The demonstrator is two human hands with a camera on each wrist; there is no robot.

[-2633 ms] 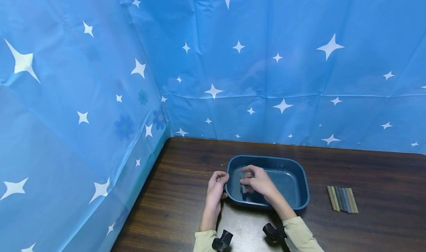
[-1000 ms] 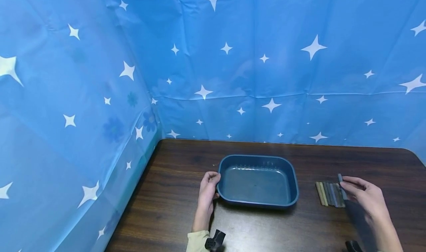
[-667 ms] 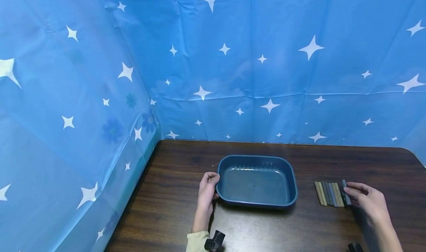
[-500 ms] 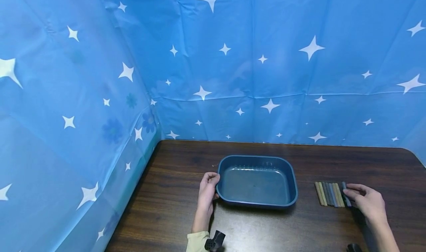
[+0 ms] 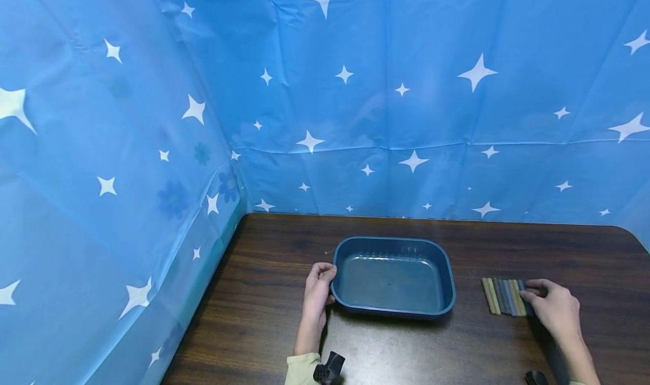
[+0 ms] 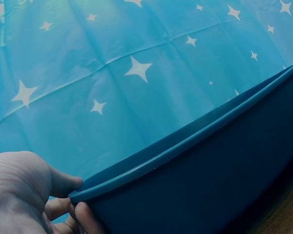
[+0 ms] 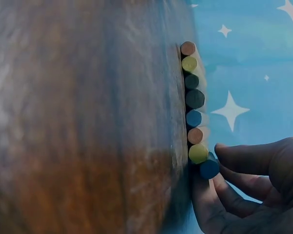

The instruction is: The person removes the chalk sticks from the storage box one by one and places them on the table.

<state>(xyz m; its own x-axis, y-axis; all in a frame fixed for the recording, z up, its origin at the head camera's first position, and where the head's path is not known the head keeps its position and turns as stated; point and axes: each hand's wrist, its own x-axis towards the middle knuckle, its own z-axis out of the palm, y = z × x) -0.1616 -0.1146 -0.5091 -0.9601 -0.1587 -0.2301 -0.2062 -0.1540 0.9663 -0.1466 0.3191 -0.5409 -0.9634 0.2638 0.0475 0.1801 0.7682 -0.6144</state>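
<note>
In the head view, my left hand (image 5: 315,303) holds the left end of a dark blue plastic basin (image 5: 393,311). The left wrist view shows the thumb (image 6: 66,184) at the rim and curled fingers against the outer wall (image 6: 185,195). My right hand (image 5: 557,311) is at the right end of a row of coloured chalk sticks (image 5: 500,297). It pinches a blue chalk stick (image 7: 209,169), which lies against the yellow chalk stick (image 7: 198,153) in the right wrist view. Orange, yellow, dark green and blue ends show along the row.
Everything stands on a dark wood-grain table (image 5: 264,317). A blue curtain with white stars (image 5: 355,108) hangs behind the table and along its left side. A black wrist camera (image 5: 329,367) sits by the left sleeve (image 5: 302,369).
My right hand has left the basin for the chalk row. The blue chalk stick stood slightly apart from the row and has moved left against it. The left hand still holds the basin.
</note>
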